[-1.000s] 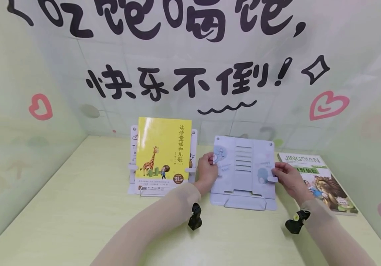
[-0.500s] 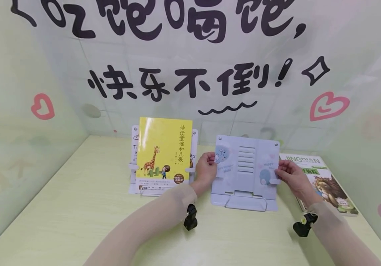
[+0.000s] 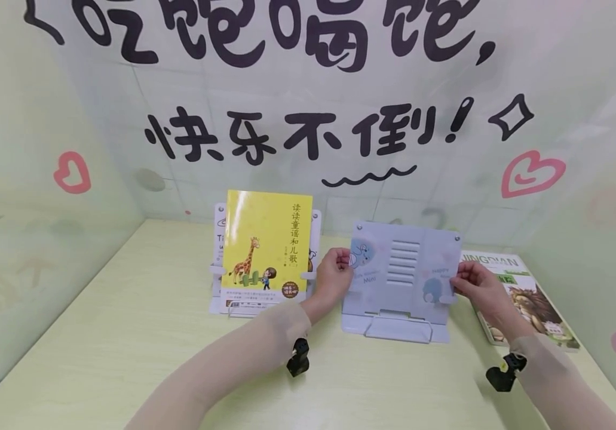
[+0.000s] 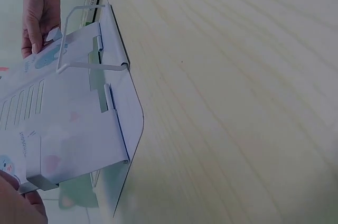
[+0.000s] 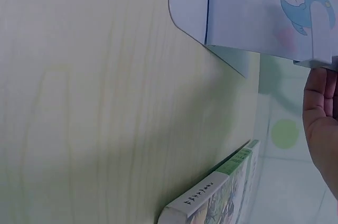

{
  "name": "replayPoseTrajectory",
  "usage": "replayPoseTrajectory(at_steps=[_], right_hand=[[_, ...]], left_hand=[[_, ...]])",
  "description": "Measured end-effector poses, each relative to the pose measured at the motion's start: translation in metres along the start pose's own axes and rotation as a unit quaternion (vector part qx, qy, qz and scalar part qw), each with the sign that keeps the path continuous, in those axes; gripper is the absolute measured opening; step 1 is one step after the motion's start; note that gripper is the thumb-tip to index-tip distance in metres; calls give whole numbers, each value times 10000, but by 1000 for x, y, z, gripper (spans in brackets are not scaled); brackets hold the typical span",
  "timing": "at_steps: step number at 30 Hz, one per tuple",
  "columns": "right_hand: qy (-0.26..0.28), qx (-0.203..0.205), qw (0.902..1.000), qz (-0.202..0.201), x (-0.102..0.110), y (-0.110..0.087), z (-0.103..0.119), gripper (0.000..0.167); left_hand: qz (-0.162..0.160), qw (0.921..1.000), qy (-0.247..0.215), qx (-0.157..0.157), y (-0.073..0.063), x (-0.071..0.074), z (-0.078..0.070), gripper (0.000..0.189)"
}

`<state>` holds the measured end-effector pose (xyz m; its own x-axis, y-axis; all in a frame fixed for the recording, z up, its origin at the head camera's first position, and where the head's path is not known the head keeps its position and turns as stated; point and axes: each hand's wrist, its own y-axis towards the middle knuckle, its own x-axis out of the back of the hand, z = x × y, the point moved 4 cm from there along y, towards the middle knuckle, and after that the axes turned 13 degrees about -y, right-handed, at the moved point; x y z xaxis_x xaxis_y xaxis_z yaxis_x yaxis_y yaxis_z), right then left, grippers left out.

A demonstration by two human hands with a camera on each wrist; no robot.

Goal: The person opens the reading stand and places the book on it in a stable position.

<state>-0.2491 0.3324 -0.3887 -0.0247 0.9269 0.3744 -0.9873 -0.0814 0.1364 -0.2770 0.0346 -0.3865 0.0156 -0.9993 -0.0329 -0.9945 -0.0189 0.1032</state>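
A pale lilac book stand [image 3: 383, 298] with a row of slots and small cartoon prints stands on the table, its back panel raised from its base. My left hand [image 3: 332, 279] grips the panel's left edge, and my right hand [image 3: 484, 291] pinches its right edge beside the small side clip. Folded wire [image 4: 66, 39] juts from the stand's front in the left wrist view. In the right wrist view the right fingers [image 5: 317, 94] reach behind the clip [image 5: 320, 39], so their tips are partly hidden.
To the left, a yellow book [image 3: 264, 245] with a giraffe rests on a second stand [image 3: 216, 289]. A thick book with a lion cover [image 3: 533, 304] lies flat at the right, behind my right hand. The printed backdrop [image 3: 254, 185] rises beyond the wooden table [image 3: 125, 334].
The stand's panel has tilted, its top edge looking wider and its right corner farther right and lower. My right hand has moved right with it; the left has barely moved.
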Motion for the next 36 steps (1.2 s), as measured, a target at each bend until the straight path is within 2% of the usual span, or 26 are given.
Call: replayPoseTrajectory(at_steps=[9, 17, 20, 23, 26, 28, 30, 32, 34, 36], right_hand=[[-247, -2, 9997, 67, 5, -9, 4, 11], [-112, 65, 9998, 138, 7, -13, 6, 9], [-74, 77, 9999, 131, 7, -14, 7, 9], [-26, 95, 9999, 101, 7, -15, 8, 9], [-36, 88, 9999, 58, 6, -16, 9, 8], [-126, 73, 9999, 28, 6, -17, 9, 7], [-303, 60, 9995, -7, 6, -18, 10, 6], [-479, 57, 9988, -43, 6, -19, 10, 5], [-659, 62, 9978, -80, 6, -20, 11, 5], [-672, 93, 9976, -99, 6, -20, 11, 5]], left_hand=[[374, 9993, 11, -29, -6, 4, -5, 27], [673, 9970, 203, -314, -6, 5, -13, 27], [705, 9954, 247, -608, 0, 5, -25, 30], [758, 9923, 239, -950, 11, 1, -45, 33], [925, 9853, 456, -1363, 21, -6, -67, 33], [1116, 9755, 828, -1705, 25, -12, -81, 32], [1330, 9596, 1352, -2077, 26, -20, -92, 30], [1548, 9379, 1933, -2431, 24, -30, -99, 27], [1722, 9127, 2513, -2721, 20, -41, -103, 25], [1869, 8923, 2932, -2881, 16, -51, -105, 23]])
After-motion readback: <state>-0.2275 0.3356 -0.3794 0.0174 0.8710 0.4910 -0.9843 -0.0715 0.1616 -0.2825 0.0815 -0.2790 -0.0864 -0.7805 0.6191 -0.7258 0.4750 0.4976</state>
